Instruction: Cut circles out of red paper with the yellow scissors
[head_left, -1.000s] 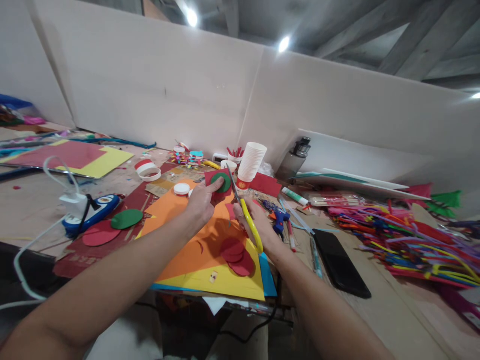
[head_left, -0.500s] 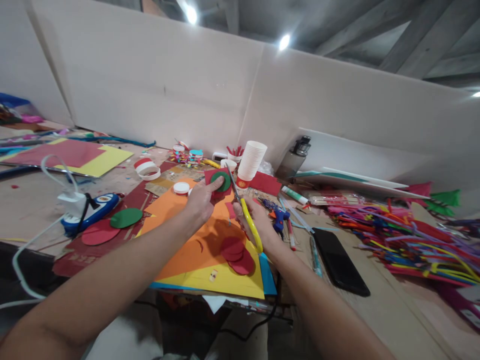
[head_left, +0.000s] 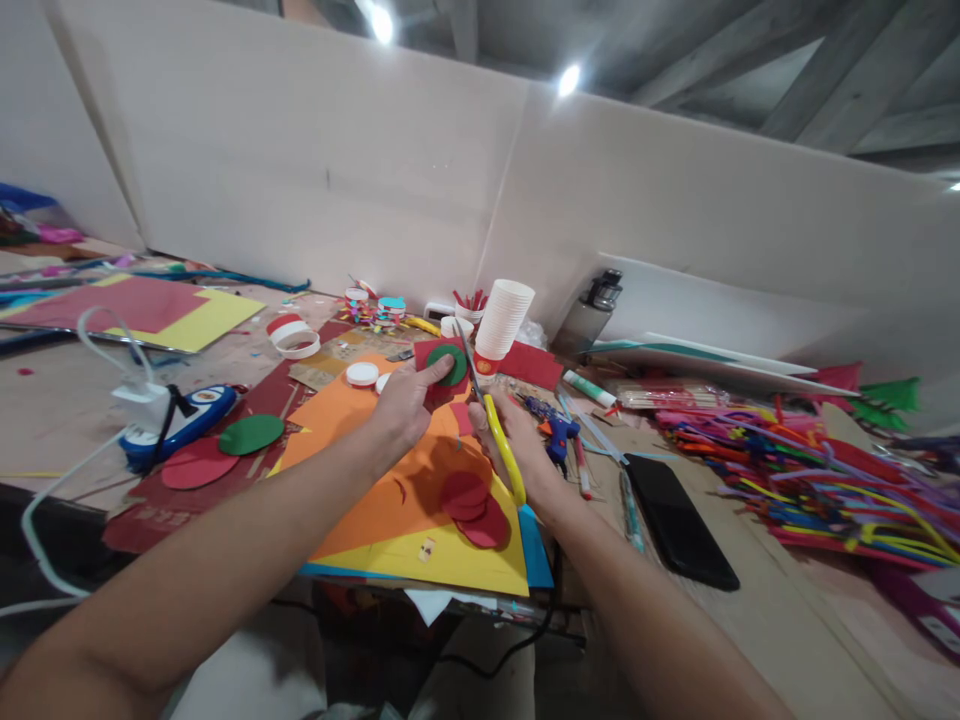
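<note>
Left hand (head_left: pixel 401 408) pinching red card (head_left: pixel 428 352) with green circle (head_left: pixel 453 367), right hand (head_left: pixel 526 452) gripping yellow scissors (head_left: pixel 501 442); cup stack (head_left: pixel 504 320) label too blurry to read.

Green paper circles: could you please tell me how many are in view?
2. One green circle is held against red paper by the left hand; the second circle lies flat left of the orange sheet. More may be hidden.

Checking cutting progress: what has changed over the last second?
Nothing visibly moved. The left hand still pinches the red paper piece with a green circle; the right hand still holds the yellow-handled scissors at its right edge.
</note>
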